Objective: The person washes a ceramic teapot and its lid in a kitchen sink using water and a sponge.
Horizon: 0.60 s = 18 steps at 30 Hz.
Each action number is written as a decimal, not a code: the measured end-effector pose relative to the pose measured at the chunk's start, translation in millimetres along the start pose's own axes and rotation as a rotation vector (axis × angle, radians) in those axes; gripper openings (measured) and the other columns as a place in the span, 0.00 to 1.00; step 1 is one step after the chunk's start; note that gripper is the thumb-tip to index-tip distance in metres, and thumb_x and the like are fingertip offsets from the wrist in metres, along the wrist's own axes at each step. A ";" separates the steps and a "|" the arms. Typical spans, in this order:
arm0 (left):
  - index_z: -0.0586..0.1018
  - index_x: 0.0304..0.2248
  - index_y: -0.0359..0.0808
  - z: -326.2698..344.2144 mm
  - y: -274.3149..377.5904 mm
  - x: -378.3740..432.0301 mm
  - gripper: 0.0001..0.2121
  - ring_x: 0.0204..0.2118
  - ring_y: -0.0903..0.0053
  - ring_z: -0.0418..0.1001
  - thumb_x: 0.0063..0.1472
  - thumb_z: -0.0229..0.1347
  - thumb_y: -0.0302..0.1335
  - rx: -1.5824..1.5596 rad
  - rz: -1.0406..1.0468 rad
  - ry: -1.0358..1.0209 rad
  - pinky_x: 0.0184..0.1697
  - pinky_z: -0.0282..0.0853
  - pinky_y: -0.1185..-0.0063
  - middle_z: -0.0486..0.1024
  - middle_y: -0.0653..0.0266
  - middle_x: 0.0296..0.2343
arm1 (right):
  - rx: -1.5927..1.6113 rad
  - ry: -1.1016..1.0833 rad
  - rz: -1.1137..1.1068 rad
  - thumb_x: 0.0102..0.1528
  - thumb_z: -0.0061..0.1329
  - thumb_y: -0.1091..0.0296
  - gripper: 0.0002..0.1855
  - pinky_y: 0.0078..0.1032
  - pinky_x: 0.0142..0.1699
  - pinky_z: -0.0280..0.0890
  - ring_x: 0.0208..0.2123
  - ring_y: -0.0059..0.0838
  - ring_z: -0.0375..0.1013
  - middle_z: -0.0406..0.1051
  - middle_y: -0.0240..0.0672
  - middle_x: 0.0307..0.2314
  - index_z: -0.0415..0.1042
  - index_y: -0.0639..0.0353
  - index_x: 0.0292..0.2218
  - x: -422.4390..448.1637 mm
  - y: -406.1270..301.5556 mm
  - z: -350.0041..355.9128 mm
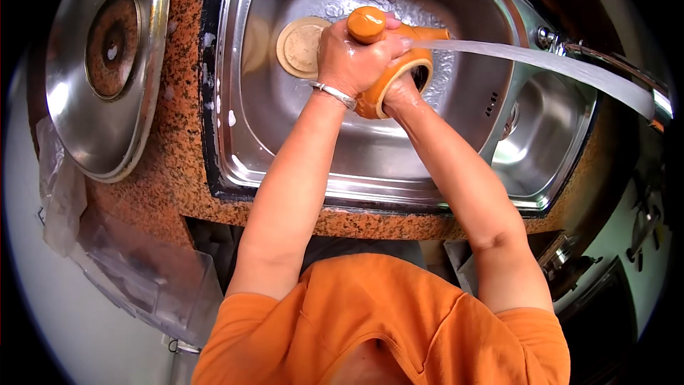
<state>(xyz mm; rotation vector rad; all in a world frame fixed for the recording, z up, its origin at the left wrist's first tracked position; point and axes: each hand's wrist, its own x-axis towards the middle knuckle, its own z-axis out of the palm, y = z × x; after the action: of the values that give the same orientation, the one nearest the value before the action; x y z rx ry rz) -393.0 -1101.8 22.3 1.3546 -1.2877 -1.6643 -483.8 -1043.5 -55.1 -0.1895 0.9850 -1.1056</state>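
An orange-glazed ceramic pot (370,101) is tilted over the large sink basin (459,117), its round mouth facing me. My left hand (355,59), with a silver bangle at the wrist, grips the pot around its stubby handle (366,22). My right hand (402,92) reaches through the mouth; its fingers are hidden inside. Beyond the mouth, the pot's short spout (434,33) points right. A stream of water (513,53) arcs from the right to the pot near my left fingertips. A pale round ceramic lid (295,47) lies on the basin floor, left of my left hand.
The chrome faucet (662,104) reaches in from the right, above a smaller basin (539,133). On the granite counter (181,133) at left is a large round metal lid (107,128). A clear plastic bin (155,278) sits below the counter at lower left.
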 end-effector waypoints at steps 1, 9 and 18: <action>0.83 0.33 0.30 -1.2 0.9 -0.3 0.14 0.37 0.77 0.77 0.45 0.65 0.27 -0.013 -0.016 0.004 0.44 0.72 0.79 0.81 0.59 0.34 | -0.057 0.081 -0.187 0.65 0.39 0.55 0.17 0.29 0.52 0.66 0.47 0.28 0.68 0.66 0.35 0.47 0.62 0.53 0.50 1.9 -4.6 9.3; 0.82 0.34 0.28 -1.8 -8.5 1.3 0.14 0.40 0.76 0.75 0.45 0.65 0.23 -0.068 -0.002 0.031 0.47 0.71 0.78 0.78 0.57 0.38 | -1.690 0.187 -0.548 0.63 0.37 0.54 0.18 0.31 0.55 0.60 0.51 0.36 0.66 0.67 0.35 0.48 0.65 0.52 0.49 -2.1 -26.5 1.8; 0.82 0.35 0.28 -3.1 -9.3 3.4 0.14 0.40 0.75 0.75 0.47 0.65 0.22 -0.097 0.001 0.023 0.45 0.72 0.78 0.78 0.56 0.38 | -0.179 0.315 -0.235 0.64 0.39 0.60 0.15 0.26 0.50 0.65 0.46 0.27 0.68 0.67 0.34 0.45 0.63 0.58 0.48 -7.0 -16.7 23.4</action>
<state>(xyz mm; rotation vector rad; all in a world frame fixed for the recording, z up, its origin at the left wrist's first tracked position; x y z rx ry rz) -390.0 -1102.7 12.4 1.3119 -1.1793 -1.6827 -478.1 -1053.4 -27.8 -0.2871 1.3715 -1.2868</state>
